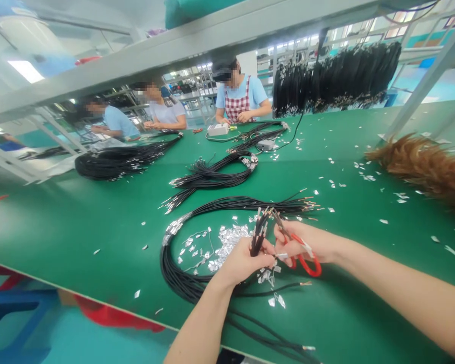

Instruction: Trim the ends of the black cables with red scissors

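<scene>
My left hand (248, 258) is closed around a bunch of black cable ends (258, 237), which point upward with bare tips. Close on its right, my right hand (293, 242) holds scissors with red handles (310, 264), their blades beside the cable tips. A small silvery piece (281, 255) lies between the fingers of both hands. The held cables belong to a looped black bundle (170, 268) wrapped with silvery foil (177, 225) at its left bend. Foil scraps (229, 242) are heaped inside the loop. Several loose cable ends (299, 285) extend below my hands.
Farther back on the green table (109, 222) lie another coiled bundle (227, 177) and a larger cable pile (117, 161). A brown feathery duster (428, 169) is at right. Three people sit across the table, under a metal beam (136, 60). A blue stool (18, 323) stands lower left.
</scene>
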### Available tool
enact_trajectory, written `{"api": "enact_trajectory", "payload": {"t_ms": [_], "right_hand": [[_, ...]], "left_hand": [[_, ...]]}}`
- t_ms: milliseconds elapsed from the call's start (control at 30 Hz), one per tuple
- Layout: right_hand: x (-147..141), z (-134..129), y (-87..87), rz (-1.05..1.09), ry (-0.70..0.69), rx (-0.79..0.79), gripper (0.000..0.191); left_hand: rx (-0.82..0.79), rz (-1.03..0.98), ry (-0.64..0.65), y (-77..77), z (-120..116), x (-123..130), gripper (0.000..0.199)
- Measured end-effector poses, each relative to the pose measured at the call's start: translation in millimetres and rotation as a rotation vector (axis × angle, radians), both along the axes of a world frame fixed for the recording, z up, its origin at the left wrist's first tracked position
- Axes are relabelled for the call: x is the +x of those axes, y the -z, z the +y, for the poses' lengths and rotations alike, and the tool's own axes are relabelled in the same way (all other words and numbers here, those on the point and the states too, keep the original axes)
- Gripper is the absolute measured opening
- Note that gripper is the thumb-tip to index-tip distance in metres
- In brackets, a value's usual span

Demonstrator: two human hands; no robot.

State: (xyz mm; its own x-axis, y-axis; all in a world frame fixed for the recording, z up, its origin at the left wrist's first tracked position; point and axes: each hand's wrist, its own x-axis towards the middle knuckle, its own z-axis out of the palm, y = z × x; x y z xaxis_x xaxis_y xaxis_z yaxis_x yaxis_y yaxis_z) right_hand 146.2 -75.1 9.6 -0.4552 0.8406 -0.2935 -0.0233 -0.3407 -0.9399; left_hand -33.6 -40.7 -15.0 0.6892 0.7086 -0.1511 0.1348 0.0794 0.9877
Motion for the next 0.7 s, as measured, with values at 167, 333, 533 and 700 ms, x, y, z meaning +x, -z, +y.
{"api": "enact_trajectory", "payload": {"t_ms": [167,333,533,700], "right_hand": [[-20.7,-12.9,11.3,0.349,0.19,-0.14,0.033],[-31.7,-15.7,2.6,0.205,0.403,0.059,0.029],[-44.2,5.6,16.2,0.089,0.578,0.296,0.027],[-69.4,14.0,18.7,0.144,0.564,0.265,0.033]], "left_hand": [[0.224,0.044,-0.305,8.0,6.8,2.7,0.006],[0.054,-0.081,-0.441,10.5,12.9,1.7,0.015],[-0.046,-0.29,-0.424,4.4,10.6,-2.2,0.018],[-0.033,-0.285,-0.509,3.8,11.8,-4.2,0.02]]}}
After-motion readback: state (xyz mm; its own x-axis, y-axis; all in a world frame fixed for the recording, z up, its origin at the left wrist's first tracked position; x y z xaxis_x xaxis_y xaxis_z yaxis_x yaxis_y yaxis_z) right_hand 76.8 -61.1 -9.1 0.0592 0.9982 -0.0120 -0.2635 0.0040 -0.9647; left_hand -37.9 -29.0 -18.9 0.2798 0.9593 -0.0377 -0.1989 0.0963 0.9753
